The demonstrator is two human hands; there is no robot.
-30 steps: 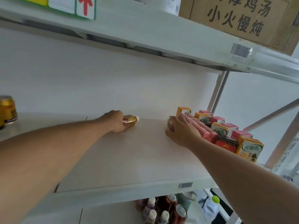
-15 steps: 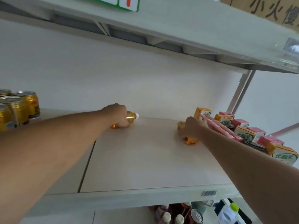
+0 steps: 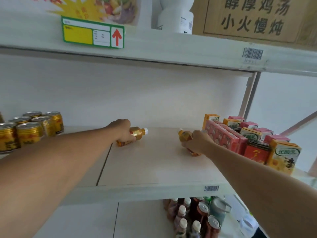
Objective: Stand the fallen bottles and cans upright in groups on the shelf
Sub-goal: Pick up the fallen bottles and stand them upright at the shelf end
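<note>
Two small amber drink bottles lie on their sides on the pale shelf board (image 3: 154,169). My left hand (image 3: 122,130) is closed over the left bottle (image 3: 138,133), whose white cap points right. My right hand (image 3: 197,142) grips the right bottle (image 3: 184,136), whose neck end points to the back left; its lower end pokes out under my palm. A group of gold cans (image 3: 30,129) stands upright at the left end of the shelf.
Orange, pink and red drink cartons (image 3: 248,140) are packed at the right end of the shelf, close to my right hand. The upper shelf carries a price tag (image 3: 93,34) and a cardboard box (image 3: 253,18). Bottles and cans (image 3: 193,219) stand on the shelf below.
The view has shifted, showing more gold cans and the upper shelf. My right hand has closed on the second bottle beside the cartons. My left hand stays on the left bottle.
</note>
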